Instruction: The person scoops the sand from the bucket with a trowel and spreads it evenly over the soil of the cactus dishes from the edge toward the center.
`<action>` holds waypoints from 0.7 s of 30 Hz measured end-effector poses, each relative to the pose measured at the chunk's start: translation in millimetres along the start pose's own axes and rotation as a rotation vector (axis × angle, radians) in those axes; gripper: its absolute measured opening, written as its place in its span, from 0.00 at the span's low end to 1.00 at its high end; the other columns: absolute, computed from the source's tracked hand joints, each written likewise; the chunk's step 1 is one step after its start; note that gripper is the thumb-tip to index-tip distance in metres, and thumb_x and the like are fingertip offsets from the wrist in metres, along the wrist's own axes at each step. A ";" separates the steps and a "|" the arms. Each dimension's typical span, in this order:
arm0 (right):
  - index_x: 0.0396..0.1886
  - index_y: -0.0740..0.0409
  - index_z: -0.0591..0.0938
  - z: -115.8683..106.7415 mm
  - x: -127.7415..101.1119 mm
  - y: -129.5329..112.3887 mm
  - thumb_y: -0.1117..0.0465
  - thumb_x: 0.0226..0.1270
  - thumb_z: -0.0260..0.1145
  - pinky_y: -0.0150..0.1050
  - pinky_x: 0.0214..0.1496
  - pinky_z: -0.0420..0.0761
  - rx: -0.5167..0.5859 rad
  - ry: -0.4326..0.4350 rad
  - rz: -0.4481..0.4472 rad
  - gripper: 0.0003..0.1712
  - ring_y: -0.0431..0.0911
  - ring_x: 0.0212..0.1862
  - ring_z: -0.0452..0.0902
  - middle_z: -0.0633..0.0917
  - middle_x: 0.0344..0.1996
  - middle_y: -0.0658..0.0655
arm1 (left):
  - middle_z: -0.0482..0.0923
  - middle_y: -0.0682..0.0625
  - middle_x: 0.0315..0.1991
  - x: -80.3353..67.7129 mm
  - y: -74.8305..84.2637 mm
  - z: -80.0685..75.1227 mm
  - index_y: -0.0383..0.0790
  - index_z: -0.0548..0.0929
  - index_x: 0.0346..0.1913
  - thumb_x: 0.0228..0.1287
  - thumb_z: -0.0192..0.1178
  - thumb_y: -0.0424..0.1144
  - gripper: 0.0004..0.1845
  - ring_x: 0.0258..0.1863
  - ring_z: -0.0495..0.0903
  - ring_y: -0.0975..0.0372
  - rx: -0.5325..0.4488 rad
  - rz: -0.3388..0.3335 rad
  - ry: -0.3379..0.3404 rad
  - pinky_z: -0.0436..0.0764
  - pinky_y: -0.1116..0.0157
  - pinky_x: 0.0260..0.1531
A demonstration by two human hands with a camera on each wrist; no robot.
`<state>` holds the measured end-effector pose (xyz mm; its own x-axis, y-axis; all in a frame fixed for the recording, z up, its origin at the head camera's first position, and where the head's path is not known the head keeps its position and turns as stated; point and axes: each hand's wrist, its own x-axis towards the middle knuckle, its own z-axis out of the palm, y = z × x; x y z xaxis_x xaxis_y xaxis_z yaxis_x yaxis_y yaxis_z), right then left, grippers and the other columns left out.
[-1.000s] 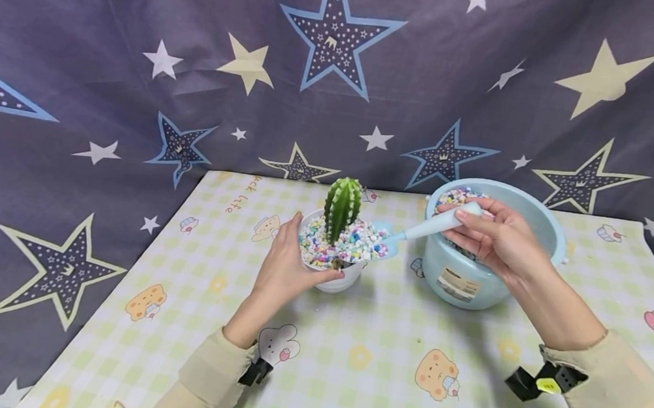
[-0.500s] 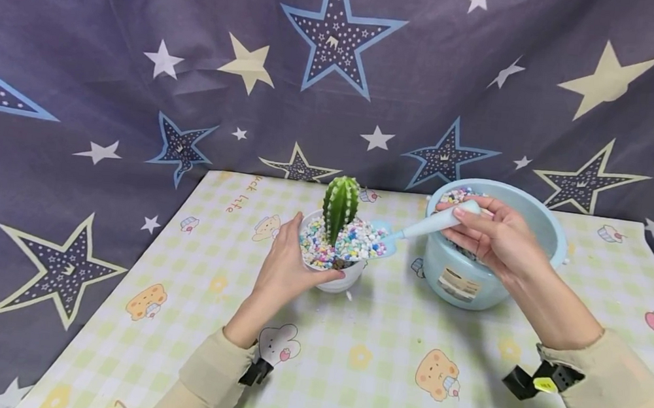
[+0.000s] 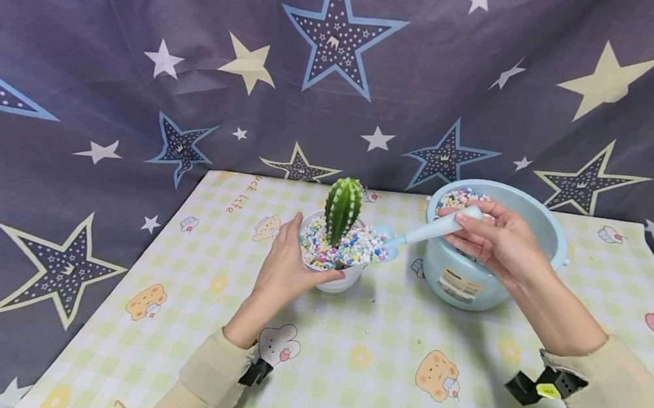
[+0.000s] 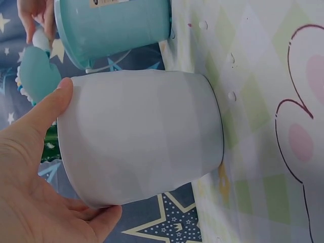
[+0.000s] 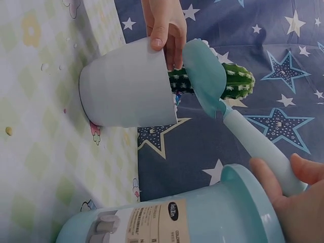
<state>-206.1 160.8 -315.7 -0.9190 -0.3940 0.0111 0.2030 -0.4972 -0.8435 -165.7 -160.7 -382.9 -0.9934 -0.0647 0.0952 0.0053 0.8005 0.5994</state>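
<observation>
A white pot [image 3: 339,280] [image 4: 142,134] [image 5: 126,91] stands on the table, filled with coloured pebbles [image 3: 352,246] around a green cactus [image 3: 342,209] [image 5: 230,81]. My left hand [image 3: 288,263] [image 4: 30,167] grips the pot's left side, thumb along the front rim. My right hand [image 3: 492,236] [image 5: 293,200] holds the handle of a light blue scoop [image 3: 427,230] [image 5: 243,121], whose blade [image 5: 205,76] lies at the pot's right rim with pebbles on it. The hand hovers over a light blue tub [image 3: 494,276] [image 5: 192,215] of pebbles.
The table has a pale green checked cloth [image 3: 371,359] with cartoon prints. A few loose pebbles [image 5: 7,130] lie on it near the pot. A dark star-patterned curtain [image 3: 140,61] hangs behind and drapes past the left edge.
The scoop's blade has tilted slightly at the pot's rim and the cactus has straightened a little. Both hands stay in place.
</observation>
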 end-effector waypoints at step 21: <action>0.51 0.61 0.65 9.8 4.7 2.0 0.73 0.68 0.63 0.39 0.47 0.88 -0.063 0.108 0.021 0.19 0.45 0.44 0.89 0.91 0.37 0.58 | 0.51 0.37 0.77 1.8 -2.3 -3.1 0.38 0.44 0.80 0.40 0.78 0.63 0.71 0.75 0.58 0.43 -0.024 0.028 -0.040 0.67 0.45 0.72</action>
<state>-206.6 150.3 -312.1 -0.9464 -0.3171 -0.0622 0.2044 -0.4385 -0.8752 -167.1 -164.5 -381.6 -0.9966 -0.0176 0.0805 0.0358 0.7868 0.6162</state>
